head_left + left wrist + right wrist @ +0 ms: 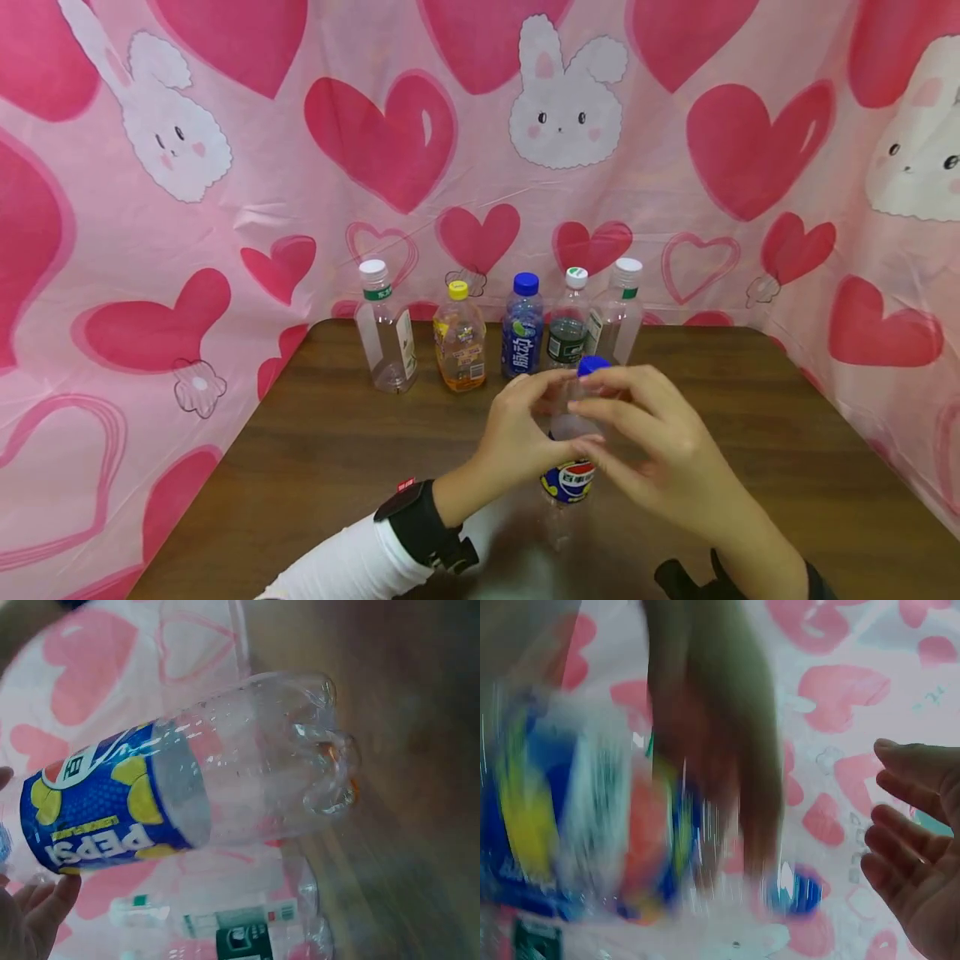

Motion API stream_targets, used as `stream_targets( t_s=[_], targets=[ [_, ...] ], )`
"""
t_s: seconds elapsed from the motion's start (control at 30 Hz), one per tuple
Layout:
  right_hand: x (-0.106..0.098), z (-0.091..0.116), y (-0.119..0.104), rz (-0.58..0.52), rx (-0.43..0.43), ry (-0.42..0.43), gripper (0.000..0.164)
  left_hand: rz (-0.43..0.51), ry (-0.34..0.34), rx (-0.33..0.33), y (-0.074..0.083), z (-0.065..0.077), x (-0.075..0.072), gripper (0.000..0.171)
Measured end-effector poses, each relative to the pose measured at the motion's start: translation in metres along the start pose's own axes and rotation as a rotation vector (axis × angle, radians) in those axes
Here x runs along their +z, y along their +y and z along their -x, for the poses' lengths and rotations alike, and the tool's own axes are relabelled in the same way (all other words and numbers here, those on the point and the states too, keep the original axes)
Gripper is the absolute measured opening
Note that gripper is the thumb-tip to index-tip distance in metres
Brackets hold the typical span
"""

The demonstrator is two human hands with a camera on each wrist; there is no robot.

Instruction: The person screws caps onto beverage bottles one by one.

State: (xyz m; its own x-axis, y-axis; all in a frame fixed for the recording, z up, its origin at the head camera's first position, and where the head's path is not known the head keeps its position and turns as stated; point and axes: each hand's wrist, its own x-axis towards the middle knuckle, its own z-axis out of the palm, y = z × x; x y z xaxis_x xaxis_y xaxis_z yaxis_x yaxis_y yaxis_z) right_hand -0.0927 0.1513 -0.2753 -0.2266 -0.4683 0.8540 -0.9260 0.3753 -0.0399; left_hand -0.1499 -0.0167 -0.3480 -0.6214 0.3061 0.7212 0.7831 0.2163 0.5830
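Note:
A clear plastic Pepsi bottle (567,481) with a blue label stands roughly upright before me, topped by a blue cap (592,365). Around its upper part, above the label, curl the fingers of my left hand (517,433). My right hand (667,450) is beside the neck and cap, fingers loosely bent. In the right wrist view that right hand (930,847) is apart from the blurred bottle (592,817), nothing between its fingers. The left wrist view shows the bottle's bare base (322,750); whether it touches the table I cannot tell.
Along the back of the brown table (337,467) stand several bottles: a clear one with a white cap (390,342), a yellow-capped one (459,342), a blue one (522,333), a green-labelled one (567,337) and another clear one (618,321). Behind hangs a pink heart-patterned cloth (480,183).

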Motion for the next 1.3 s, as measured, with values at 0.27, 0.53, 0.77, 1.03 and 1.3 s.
stream_targets(
  t_s=[0.27,0.53,0.77,1.03,1.3],
  targets=[
    [0.029,0.052,-0.014,-0.282,0.042,-0.040,0.012,-0.055,-0.170,-0.069,-0.024,-0.062,0.047,0.067],
    [0.041,0.084,-0.004,-0.457,0.111,-0.068,0.008,-0.330,-0.239,-0.113,-0.053,-0.122,0.102,0.069],
    [0.040,0.096,-0.005,-0.463,0.158,-0.080,0.013,-0.402,-0.265,-0.183,-0.051,-0.142,0.136,0.070],
    [0.047,0.100,-0.010,-0.529,0.160,-0.073,0.014,-0.534,-0.268,-0.183,-0.053,-0.146,0.153,0.072],
    [0.049,0.102,-0.011,-0.548,0.196,-0.084,0.014,-0.566,-0.219,-0.158,-0.055,-0.145,0.157,0.073]
  ],
)
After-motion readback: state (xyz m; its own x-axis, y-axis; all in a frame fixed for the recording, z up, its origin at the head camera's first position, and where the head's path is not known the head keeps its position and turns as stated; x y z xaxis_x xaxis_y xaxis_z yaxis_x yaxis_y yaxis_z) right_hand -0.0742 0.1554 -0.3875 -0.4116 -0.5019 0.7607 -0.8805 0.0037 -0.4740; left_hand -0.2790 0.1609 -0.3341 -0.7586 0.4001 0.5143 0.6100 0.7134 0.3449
